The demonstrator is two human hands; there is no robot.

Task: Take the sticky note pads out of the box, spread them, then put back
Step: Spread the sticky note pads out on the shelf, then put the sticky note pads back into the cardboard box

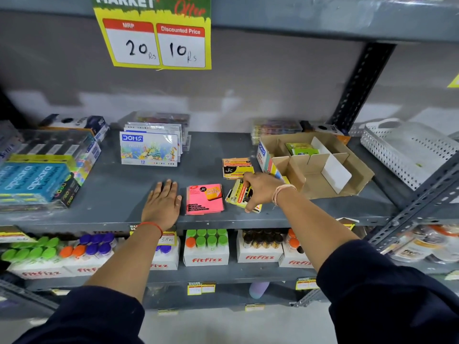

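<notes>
A brown cardboard box (347, 180) with dividers lies open on the grey shelf (104, 199) at the right. A green pad (301, 148) rests in its back compartment. Outside the box, a pink sticky note pad (205, 199) lies flat near the front edge. Behind it sit an orange pad (236, 161) and a yellow and black pad (236, 171). My right hand (260, 189) curls over a yellow pad (238, 197) just left of the box, fingers around its edges. My left hand (162, 204) lies flat on the shelf, palm down, left of the pink pad.
DOMS oil pastel boxes (149, 151) stand behind my left hand. Apsara boxes (34, 180) fill the shelf's left end. A white perforated basket (402, 150) sits at the far right. A slotted upright (360, 88) rises behind the box. Fitfizz bottles (206, 247) line the lower shelf.
</notes>
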